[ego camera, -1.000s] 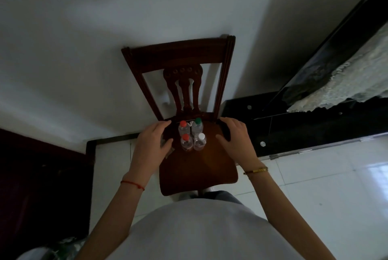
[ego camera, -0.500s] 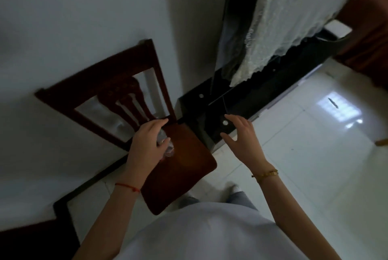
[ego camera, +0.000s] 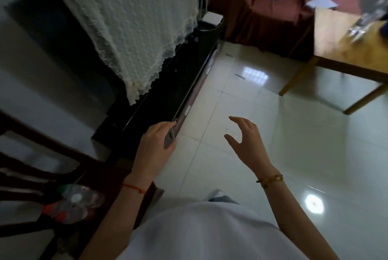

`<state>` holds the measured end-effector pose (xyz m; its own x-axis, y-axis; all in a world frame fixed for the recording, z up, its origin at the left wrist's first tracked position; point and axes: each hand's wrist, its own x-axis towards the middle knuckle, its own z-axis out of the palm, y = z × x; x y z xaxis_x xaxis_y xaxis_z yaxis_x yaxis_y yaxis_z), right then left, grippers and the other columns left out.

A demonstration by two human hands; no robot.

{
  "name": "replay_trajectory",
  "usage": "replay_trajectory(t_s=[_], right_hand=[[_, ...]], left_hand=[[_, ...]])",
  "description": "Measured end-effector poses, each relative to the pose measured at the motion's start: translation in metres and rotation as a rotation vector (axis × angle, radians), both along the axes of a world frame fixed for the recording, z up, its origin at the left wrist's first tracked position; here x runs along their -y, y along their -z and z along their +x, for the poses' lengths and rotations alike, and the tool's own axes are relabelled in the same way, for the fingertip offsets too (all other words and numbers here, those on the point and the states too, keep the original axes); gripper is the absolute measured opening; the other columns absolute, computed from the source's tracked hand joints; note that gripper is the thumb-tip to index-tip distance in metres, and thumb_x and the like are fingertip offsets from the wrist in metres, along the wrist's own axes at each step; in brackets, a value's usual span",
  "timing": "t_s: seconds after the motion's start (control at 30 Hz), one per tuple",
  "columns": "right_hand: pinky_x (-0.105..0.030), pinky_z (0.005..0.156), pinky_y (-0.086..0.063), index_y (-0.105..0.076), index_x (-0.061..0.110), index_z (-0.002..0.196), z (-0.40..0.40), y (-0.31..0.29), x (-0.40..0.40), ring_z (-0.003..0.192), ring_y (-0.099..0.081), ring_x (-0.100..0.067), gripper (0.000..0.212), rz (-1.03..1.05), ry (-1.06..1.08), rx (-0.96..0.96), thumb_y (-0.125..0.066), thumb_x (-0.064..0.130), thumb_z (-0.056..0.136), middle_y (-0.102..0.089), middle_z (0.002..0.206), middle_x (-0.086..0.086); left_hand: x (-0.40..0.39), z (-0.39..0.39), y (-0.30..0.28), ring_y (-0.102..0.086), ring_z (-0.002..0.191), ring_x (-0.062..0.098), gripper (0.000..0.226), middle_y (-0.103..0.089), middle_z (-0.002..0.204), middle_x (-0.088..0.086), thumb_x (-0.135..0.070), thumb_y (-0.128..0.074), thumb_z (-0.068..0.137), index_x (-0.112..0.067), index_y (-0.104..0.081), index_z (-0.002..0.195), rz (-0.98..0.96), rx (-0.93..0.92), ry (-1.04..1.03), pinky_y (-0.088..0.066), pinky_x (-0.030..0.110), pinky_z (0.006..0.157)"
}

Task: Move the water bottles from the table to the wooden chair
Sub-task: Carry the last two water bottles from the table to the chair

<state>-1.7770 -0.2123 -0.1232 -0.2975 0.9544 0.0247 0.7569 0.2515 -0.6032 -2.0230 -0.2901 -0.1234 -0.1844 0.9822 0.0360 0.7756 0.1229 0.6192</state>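
Observation:
Several small water bottles (ego camera: 73, 205) with red, green and white caps stand grouped on the dark wooden chair (ego camera: 27, 148) at the lower left, blurred by motion. My left hand (ego camera: 155, 146) hovers to the right of the chair, fingers curled apart, holding nothing. My right hand (ego camera: 245, 140) floats over the tiled floor, fingers spread and empty. At the upper right stands the light wooden table (ego camera: 336, 35), with blurred clear bottles (ego camera: 365, 20) on its top.
A black TV stand (ego camera: 168, 91) with a lace-covered screen (ego camera: 130, 18) runs along the wall. A dark red sofa (ego camera: 273, 3) with white cloths sits at the back. Glossy white floor tiles (ego camera: 294, 133) stretch between chair and table.
My view has swung right, away from the chair toward the table. Both hands have left the bottles on the seat and now hang in the air over the floor.

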Motion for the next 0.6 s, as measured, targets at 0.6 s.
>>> replay_trajectory(t_s=[0.6], right_hand=[[-0.024,0.103,-0.03,-0.047,0.018,0.134,0.227,0.013,-0.098,0.127,-0.042,-0.02,0.052,0.001,0.457,-0.039,-0.066,0.023,0.086,-0.052,0.133,-0.001]], left_hand=[[-0.21,0.222,0.0,-0.049,0.123,0.018,0.05,-0.057,0.131,0.001,-0.018,-0.066,0.084,-0.019,-0.052,0.132,0.026,-0.039,0.493,-0.041,0.039,0.107]])
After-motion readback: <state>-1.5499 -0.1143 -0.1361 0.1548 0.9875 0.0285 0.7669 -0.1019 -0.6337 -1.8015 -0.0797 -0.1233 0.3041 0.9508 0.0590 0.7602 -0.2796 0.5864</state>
